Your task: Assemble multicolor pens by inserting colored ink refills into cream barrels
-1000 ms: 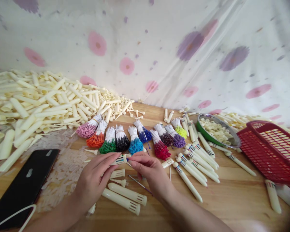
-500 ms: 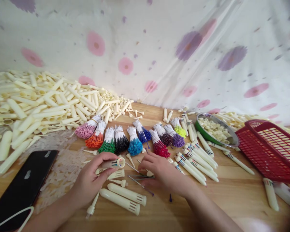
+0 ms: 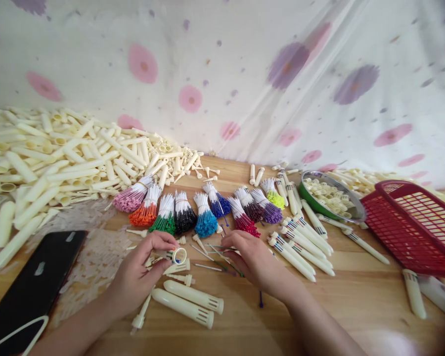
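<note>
My left hand (image 3: 141, 269) is closed around a cream pen barrel (image 3: 175, 255) whose open end faces right, with a blue refill showing inside it. My right hand (image 3: 252, 259) lies palm down on the wooden table (image 3: 356, 306), fingertips on several thin loose refills (image 3: 211, 253). What the fingers hold, if anything, is hidden. Just beyond the hands lies a row of refill bundles (image 3: 193, 210) in pink, orange, green, black, blue, red, purple and yellow. Two slotted cream barrels (image 3: 188, 300) lie below my left hand.
A big heap of cream tubes (image 3: 55, 158) fills the left. A black phone (image 3: 29, 284) with a white cable lies at bottom left. Assembled pens (image 3: 302, 244) lie right of my hand, then a green bowl (image 3: 332, 200) of small parts and a red basket (image 3: 417, 227).
My right hand left the barrel's mouth and dropped onto the loose refills on the table. My left hand lowered the barrel slightly. The view drifted a little.
</note>
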Demonstrator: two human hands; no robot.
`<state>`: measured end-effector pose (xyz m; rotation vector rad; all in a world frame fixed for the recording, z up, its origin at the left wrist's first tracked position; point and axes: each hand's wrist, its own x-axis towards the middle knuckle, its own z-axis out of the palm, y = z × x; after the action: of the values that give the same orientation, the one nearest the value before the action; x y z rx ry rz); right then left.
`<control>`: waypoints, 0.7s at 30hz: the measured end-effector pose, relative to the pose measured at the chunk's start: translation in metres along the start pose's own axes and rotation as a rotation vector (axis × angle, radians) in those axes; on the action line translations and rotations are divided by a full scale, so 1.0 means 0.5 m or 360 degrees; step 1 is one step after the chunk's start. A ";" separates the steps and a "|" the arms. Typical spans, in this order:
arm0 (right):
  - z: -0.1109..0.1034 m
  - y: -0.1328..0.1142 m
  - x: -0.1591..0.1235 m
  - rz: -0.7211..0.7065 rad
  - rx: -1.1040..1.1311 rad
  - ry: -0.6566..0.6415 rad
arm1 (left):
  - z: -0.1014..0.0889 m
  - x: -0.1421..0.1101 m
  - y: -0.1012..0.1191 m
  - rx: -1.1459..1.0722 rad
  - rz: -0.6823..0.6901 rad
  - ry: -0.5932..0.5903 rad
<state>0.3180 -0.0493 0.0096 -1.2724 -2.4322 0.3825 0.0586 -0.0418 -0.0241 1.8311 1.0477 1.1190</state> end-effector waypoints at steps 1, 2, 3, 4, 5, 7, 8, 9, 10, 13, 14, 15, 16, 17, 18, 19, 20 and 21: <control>-0.014 -0.009 0.000 -0.0011 0.0068 0.0052 | 0.000 -0.001 -0.001 0.0017 0.0007 -0.0003; -0.027 -0.019 0.001 -0.0031 0.0123 0.0083 | 0.000 -0.002 -0.001 0.0034 0.0013 -0.0004; -0.037 -0.030 0.003 -0.0071 0.0165 0.0104 | 0.000 -0.002 -0.001 0.0049 0.0015 -0.0004; -0.044 -0.040 0.007 -0.0117 0.0187 0.0123 | 0.001 -0.003 -0.001 0.0062 0.0014 -0.0002; -0.048 -0.050 0.012 -0.0161 0.0184 0.0148 | 0.001 -0.003 0.000 0.0074 0.0006 0.0002; -0.049 -0.064 0.023 -0.0227 0.0134 0.0206 | 0.001 -0.002 0.002 0.0105 -0.0020 0.0011; -0.047 -0.068 0.028 -0.0245 0.0102 0.0236 | 0.001 -0.002 0.002 0.0118 -0.0028 0.0015; -0.045 -0.071 0.031 -0.0253 0.0072 0.0261 | 0.001 -0.002 0.003 0.0130 -0.0031 0.0018; -0.043 -0.072 0.033 -0.0250 0.0047 0.0279 | 0.000 -0.002 0.002 0.0141 -0.0028 0.0019; -0.039 -0.071 0.033 -0.0244 -0.0009 0.0301 | -0.001 -0.001 0.000 0.0161 -0.0020 0.0020; -0.039 -0.071 0.031 -0.0245 -0.0027 0.0300 | -0.002 -0.001 0.000 0.0167 -0.0019 0.0021; -0.039 -0.072 0.030 -0.0248 -0.0039 0.0296 | -0.002 -0.001 -0.001 0.0169 -0.0015 0.0020; -0.039 -0.072 0.029 -0.0255 -0.0043 0.0289 | -0.002 -0.001 -0.001 0.0168 -0.0009 0.0021; -0.039 -0.074 0.029 -0.0258 -0.0044 0.0279 | -0.002 -0.001 -0.001 0.0165 -0.0002 0.0022; -0.038 -0.075 0.029 -0.0256 -0.0041 0.0264 | -0.002 0.000 0.000 0.0163 0.0005 0.0022; -0.038 -0.076 0.030 -0.0255 -0.0035 0.0246 | -0.002 0.000 0.000 0.0162 0.0007 0.0021; -0.038 -0.078 0.031 -0.0257 -0.0025 0.0225 | -0.002 0.000 0.002 0.0162 0.0007 0.0021; -0.037 -0.079 0.032 -0.0257 -0.0018 0.0206 | -0.002 0.000 0.003 0.0159 0.0004 0.0020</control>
<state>0.2889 -0.0567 0.0452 -1.0614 -2.4082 0.2348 0.0581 -0.0420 -0.0224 1.9058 1.1270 1.0987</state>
